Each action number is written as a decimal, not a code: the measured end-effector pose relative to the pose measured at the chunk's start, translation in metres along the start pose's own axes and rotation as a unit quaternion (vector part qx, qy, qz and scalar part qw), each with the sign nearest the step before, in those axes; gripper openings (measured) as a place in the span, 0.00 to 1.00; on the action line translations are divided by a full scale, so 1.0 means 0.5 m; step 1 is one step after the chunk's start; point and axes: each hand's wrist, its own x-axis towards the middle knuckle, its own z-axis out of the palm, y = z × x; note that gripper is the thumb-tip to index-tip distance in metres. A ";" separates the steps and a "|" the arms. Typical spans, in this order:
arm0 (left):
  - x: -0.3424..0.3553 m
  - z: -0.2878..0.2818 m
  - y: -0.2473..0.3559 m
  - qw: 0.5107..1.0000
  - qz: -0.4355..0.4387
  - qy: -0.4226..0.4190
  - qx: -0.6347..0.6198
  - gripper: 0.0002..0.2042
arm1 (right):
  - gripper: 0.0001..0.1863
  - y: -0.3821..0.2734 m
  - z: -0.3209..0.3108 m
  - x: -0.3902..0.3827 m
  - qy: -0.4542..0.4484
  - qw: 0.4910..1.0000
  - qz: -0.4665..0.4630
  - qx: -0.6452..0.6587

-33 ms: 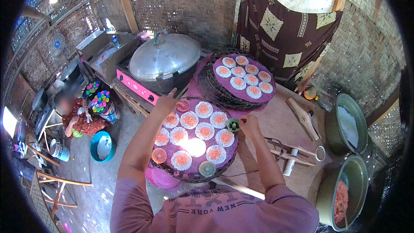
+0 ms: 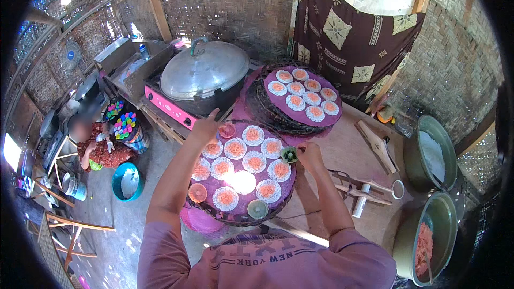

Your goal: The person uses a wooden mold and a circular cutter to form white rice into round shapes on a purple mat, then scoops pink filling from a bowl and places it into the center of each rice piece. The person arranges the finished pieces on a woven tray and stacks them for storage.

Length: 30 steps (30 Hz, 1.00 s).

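Note:
Round white lacy cakes with orange shreds (image 2: 235, 149) lie on a purple-covered round tray (image 2: 243, 202) before me. My right hand (image 2: 310, 156) is at the tray's right edge, its closed fingers at the rim of a small green mould (image 2: 289, 154) with a dark inside. Over the tray's far left edge is my left hand (image 2: 205, 129), one finger stretched out and the thumb side near a pink round mould (image 2: 227, 130). An orange mould (image 2: 197, 192) and a pale green mould (image 2: 257, 210) sit along the near rim. Bright sunlight washes out one spot among the cakes.
A second tray of cakes (image 2: 303, 117) stands behind. A large lidded pot (image 2: 204, 72) sits on a pink stove (image 2: 169, 108) at the back left. Wooden tools (image 2: 377, 147) lie to the right, beside two green tubs (image 2: 447, 219). A person (image 2: 96, 142) sits at far left.

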 end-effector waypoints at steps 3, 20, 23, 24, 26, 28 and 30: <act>-0.048 -0.036 -0.004 0.995 -0.016 0.028 -0.096 0.32 | 0.08 0.008 0.003 0.001 -0.020 1.000 0.002 0.001; -0.432 -0.044 -0.023 0.879 -0.111 0.242 -0.396 0.26 | 0.15 0.082 -0.017 0.197 0.122 0.641 0.194 0.733; -0.481 -0.017 -0.037 0.863 -0.142 0.279 -0.397 0.26 | 0.16 0.099 -0.020 0.193 0.117 0.686 0.185 0.694; -0.496 -0.007 -0.043 0.856 -0.151 0.295 -0.397 0.26 | 0.16 0.103 -0.021 0.185 0.117 0.700 0.173 0.682; -0.519 0.012 -0.052 0.849 -0.170 0.320 -0.385 0.26 | 0.18 0.106 -0.036 0.156 0.094 0.704 0.155 0.687; -0.539 0.028 -0.060 0.839 -0.194 0.332 -0.386 0.26 | 0.19 0.089 -0.055 0.116 0.076 0.714 0.151 0.680; -0.555 0.041 -0.064 0.824 -0.220 0.330 -0.404 0.25 | 0.18 0.058 -0.093 0.059 0.062 0.736 0.142 0.659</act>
